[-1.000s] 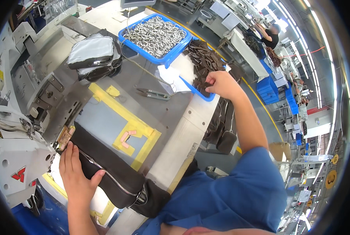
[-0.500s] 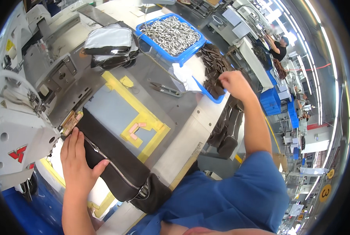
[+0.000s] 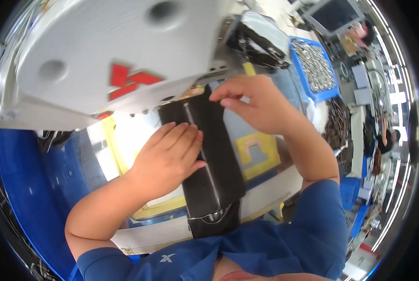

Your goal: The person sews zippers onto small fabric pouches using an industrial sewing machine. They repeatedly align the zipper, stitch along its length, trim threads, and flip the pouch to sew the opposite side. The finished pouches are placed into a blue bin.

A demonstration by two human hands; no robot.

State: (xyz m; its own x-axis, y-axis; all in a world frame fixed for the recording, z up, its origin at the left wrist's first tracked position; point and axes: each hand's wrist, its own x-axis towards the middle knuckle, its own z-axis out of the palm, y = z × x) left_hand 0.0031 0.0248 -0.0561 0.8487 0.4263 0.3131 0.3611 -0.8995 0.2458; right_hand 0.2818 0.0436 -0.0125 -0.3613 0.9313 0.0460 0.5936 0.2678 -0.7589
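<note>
A long dark pouch (image 3: 226,171) lies lengthwise before me, its silver zipper (image 3: 210,177) running down it and metal rings (image 3: 214,216) at its near end. My left hand (image 3: 169,157) rests flat on the pouch, over part of the zipper, fingers stretched out. At the pouch's far right corner is my right hand (image 3: 261,103), its fingers curled in toward the thumb; whatever may be between the fingertips is too small and blurred to name. A white sewing machine head (image 3: 97,51) with a red emblem stands over the pouch's far end.
A blue tray (image 3: 318,97) of metal hooks stands at the far right, with a pile of dark brown pieces (image 3: 336,122) on its near side. Left of the tray is a plastic-wrapped bundle (image 3: 261,40). Yellow tape (image 3: 261,173) marks the table. Other people work in the background.
My right hand has left the pile of brown pieces for the pouch's far end. The view has turned and come closer to the machine head. My left hand stays on the pouch.
</note>
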